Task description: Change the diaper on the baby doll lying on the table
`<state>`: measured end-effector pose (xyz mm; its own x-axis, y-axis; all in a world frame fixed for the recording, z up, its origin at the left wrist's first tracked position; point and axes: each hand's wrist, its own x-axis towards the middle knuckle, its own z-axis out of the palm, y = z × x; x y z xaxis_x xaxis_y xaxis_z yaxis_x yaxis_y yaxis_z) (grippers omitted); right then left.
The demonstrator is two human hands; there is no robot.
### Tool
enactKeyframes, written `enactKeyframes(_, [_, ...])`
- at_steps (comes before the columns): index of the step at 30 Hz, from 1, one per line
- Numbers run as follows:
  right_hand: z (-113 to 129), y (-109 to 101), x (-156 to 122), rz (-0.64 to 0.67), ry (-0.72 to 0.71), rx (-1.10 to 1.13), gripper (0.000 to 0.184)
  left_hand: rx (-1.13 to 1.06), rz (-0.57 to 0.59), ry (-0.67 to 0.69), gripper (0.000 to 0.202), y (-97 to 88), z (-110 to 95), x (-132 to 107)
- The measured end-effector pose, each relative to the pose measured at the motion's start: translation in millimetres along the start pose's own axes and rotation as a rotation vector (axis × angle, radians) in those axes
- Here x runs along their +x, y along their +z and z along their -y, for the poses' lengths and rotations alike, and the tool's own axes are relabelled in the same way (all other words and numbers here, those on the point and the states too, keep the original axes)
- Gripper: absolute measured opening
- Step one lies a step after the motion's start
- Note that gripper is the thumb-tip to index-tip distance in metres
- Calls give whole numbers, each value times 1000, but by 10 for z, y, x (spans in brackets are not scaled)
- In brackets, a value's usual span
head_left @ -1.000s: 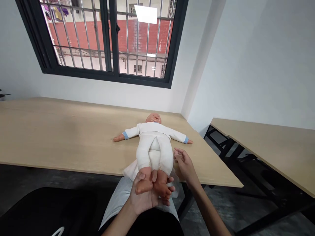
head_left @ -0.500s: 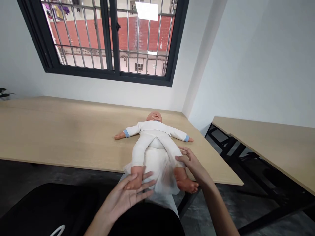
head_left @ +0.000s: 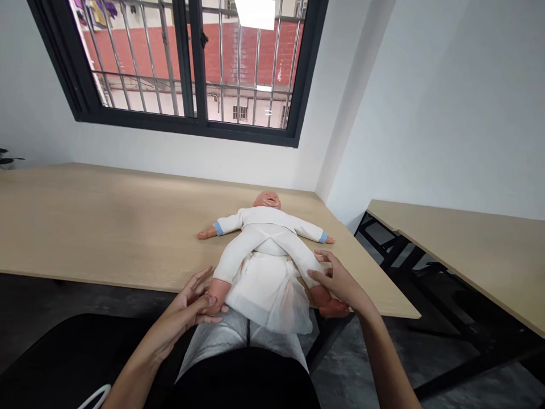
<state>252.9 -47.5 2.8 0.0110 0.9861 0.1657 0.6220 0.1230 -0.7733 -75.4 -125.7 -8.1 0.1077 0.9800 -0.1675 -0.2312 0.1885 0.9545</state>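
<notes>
I log the baby doll supine on the table, long axis straight, head at 12 o'clock, feet at 6. My left hand and right hand touch it near the feet, fingers open, gripping nothing.

Between left hand and right hand, the white-suited baby doll blocks the direct path. Room to pass above the pale wooden tabletop left of it. Grey-trousered thighs obstruct below.
</notes>
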Motion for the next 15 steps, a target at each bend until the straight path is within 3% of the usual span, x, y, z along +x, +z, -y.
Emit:
enactKeyframes(2, [43, 124, -101, -152, -107, -235, 48, -30, 22, -27, 81, 52, 16, -8])
enactKeyframes(4, [120, 323, -262, -196, -292, -427, 45, -59, 28, -45, 80, 111, 37, -20])
enactKeyframes(6, [204, 577, -449, -36, -523, -478, 45, -88, 12, -53, 83, 166, 56, -29])
enactKeyframes(8, [267, 828, -604, 78, -639, -499, 49, -120, 12, -61, 84, 211, 63, -30])
enactKeyframes(11, [296, 1072, -685, 39, -656, -590, 71, -137, 84, -83, 83, 264, 36, -7])
enactKeyframes(15, [298, 1027, -584, 16, -567, -667, 50, -83, 107, -89, 82, 325, -31, 76])
